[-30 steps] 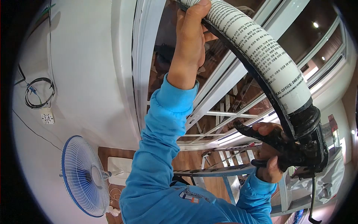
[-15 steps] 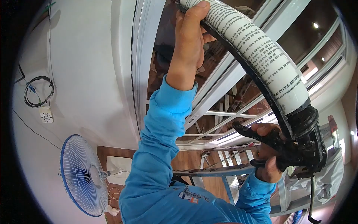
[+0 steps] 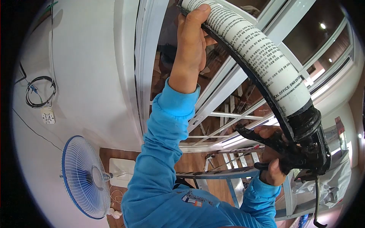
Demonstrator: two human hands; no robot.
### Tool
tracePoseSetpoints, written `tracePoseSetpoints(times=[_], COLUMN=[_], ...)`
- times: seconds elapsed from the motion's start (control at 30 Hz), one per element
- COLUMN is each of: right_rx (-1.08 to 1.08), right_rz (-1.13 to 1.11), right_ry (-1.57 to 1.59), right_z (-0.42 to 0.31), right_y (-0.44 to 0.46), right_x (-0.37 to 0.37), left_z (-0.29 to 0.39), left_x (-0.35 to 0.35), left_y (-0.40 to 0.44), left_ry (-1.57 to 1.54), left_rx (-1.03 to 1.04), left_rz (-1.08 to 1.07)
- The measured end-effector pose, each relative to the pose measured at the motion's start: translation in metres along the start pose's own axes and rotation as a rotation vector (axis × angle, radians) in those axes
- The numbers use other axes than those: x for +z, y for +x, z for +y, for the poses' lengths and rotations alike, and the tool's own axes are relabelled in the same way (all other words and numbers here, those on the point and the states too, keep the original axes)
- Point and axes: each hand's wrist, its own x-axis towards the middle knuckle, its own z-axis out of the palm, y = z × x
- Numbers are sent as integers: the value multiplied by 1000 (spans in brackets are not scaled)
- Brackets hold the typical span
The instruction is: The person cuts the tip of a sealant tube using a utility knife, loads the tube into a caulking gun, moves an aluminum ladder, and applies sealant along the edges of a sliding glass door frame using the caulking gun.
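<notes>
A black caulking gun (image 3: 262, 97) with a white printed sealant tube (image 3: 262, 57) in its cradle runs from the top middle down to the right. My left hand (image 3: 192, 41) is closed around the front part of the gun and tube, with the thumb along the tube's side. On the rear handle and trigger (image 3: 281, 152), my right hand (image 3: 273, 157) has its fingers wrapped. Below the handle hangs the hooked plunger rod (image 3: 317, 201). The tube's nozzle lies outside the view.
White-framed glass windows (image 3: 228, 95) stand behind the gun. A metal ladder (image 3: 235, 186) is below me, close to my body. A blue and white fan (image 3: 85, 176) stands at lower left, near the white wall (image 3: 87, 68). A coiled cable (image 3: 40, 91) hangs above a socket (image 3: 48, 116).
The caulking gun has shifted slightly to the left in view, together with both hands. My grip on it looks the same.
</notes>
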Motion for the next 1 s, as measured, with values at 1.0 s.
tracePoseSetpoints(times=[1.0], right_rx=[54], right_rz=[-126], right_ry=[529], right_z=[-18], right_y=[20], right_x=[36], left_z=[14], left_x=[-15], left_y=[-4], left_ry=[138], left_rx=[-183], left_rz=[-17])
